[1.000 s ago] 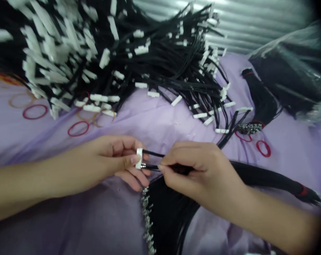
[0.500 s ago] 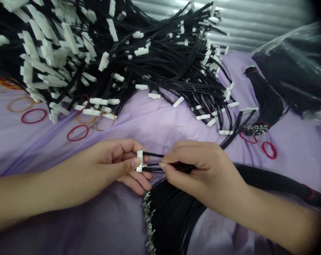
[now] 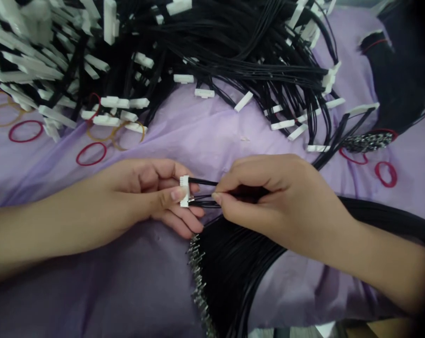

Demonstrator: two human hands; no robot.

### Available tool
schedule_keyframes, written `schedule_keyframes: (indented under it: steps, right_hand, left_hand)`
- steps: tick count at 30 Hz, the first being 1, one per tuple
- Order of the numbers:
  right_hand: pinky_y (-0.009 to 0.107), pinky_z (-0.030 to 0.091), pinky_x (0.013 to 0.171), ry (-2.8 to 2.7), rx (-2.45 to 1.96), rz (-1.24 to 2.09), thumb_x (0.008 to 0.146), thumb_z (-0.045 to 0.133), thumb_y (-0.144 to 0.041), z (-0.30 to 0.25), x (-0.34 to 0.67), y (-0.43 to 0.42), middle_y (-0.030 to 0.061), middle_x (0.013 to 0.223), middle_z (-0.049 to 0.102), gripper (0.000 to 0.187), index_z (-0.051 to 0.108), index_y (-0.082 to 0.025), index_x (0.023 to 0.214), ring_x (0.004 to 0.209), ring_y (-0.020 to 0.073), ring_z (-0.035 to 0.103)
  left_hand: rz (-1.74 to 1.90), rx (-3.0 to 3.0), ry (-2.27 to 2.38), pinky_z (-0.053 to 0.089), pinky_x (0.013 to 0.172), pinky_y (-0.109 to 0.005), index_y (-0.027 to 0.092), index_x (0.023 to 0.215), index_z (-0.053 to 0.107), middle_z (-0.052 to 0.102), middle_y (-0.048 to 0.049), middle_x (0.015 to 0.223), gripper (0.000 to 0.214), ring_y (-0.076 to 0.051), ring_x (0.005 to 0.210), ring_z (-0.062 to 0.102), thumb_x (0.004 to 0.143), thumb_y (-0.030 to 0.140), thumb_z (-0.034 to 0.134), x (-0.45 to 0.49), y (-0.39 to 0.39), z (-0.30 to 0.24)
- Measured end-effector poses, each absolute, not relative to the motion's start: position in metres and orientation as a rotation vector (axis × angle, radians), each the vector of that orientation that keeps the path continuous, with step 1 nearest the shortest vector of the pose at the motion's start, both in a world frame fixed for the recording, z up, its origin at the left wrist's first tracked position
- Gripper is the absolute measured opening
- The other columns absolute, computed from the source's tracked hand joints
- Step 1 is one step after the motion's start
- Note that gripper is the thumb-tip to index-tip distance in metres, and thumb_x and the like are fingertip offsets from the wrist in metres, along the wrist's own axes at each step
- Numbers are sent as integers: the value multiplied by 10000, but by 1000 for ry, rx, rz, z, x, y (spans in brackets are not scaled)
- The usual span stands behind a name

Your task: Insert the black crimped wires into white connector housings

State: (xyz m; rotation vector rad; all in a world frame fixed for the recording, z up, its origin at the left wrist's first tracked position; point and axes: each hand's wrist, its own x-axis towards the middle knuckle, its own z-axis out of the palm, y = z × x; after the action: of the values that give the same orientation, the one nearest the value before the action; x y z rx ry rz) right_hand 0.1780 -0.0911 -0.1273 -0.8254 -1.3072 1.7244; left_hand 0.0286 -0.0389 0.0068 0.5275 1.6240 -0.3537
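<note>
Left hand [image 3: 142, 192] fingers clamped on white connector housing [image 3: 184, 191] between the hands; right hand [image 3: 279, 202] fingers pinched on black wires [image 3: 205, 198] at it. Housed leads [image 3: 233, 56] heaped far; bare-terminal wire bundle [image 3: 230, 267] near, not yet housed

From here, the wearer's head has dipped: the ribbed metal sheet has slid out past the top of the view, and the pile of black wires [image 3: 233, 47] now fills that edge. The white connector [image 3: 184, 191] in the left hand [image 3: 142, 197] has straightened from slightly tilted to upright.
</note>
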Motion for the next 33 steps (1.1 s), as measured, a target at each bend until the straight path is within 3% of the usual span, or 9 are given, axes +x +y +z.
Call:
schedule_keyframes:
  steps: [10,20,28,33]
  right_hand:
    - [214,369,524,-1307,-829,1715,732,596,-67,-124,181,-91,-39,600,582,165,651,-164,610,543,60,502]
    - [212,392,530,-1290,-846,1718,736,621,-79,-123,182,-95,-32,624,608,144,644,-168,625,574,74,537]
    - [189,383,573,-1356,-713,1612,774,594,-68,-125,179,-97,-21,641,584,131,657,-140,684,606,65,526]
    - [190,379,582,-1374,-626,1611,805,575,-73,-130,174,-96,1,663,605,126,671,-117,736,614,73,523]
  left_hand:
    - [-406,687,1605,584,654,-197,133,817,584,747,-12,769,69,-164,693,724,814,200,565,33,-37,8]
    - [-368,706,1675,590,668,-204,163,801,590,740,-22,740,26,-188,736,729,825,173,593,34,-43,7]
    - [-340,683,1714,580,677,-175,180,759,573,713,0,689,116,-156,731,723,853,113,560,39,-47,8]
    - [-314,652,1708,593,728,-247,167,801,566,703,-5,709,86,-160,753,717,864,112,545,38,-49,7]
